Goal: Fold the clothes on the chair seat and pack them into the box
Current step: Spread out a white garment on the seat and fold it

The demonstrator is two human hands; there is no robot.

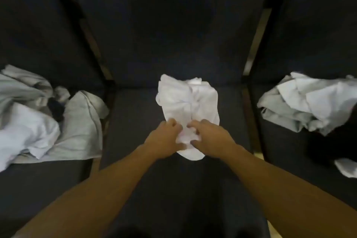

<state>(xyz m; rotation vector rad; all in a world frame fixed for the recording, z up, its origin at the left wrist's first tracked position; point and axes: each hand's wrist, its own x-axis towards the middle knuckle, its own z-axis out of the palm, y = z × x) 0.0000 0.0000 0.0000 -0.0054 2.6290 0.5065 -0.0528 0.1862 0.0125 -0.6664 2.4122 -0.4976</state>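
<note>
Both hands, left hand (166, 137) and right hand (210, 137), pinch near edge of crumpled white cotton garment (188, 100) on middle dark padded chair seat (135, 121), probably to straighten it for folding; box unseen.

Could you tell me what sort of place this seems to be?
Probably a waiting or seating area: a row of dark padded chairs joined side by side, with loose clothes piles on the seats and both hands working a white garment.

Three dark upholstered chairs side by side: middle chair (173, 44), left chair (29, 25), right chair (318, 25). Dark frame bars (85, 31) between them, tan floor (258, 23) in gaps. Dim light.
</note>
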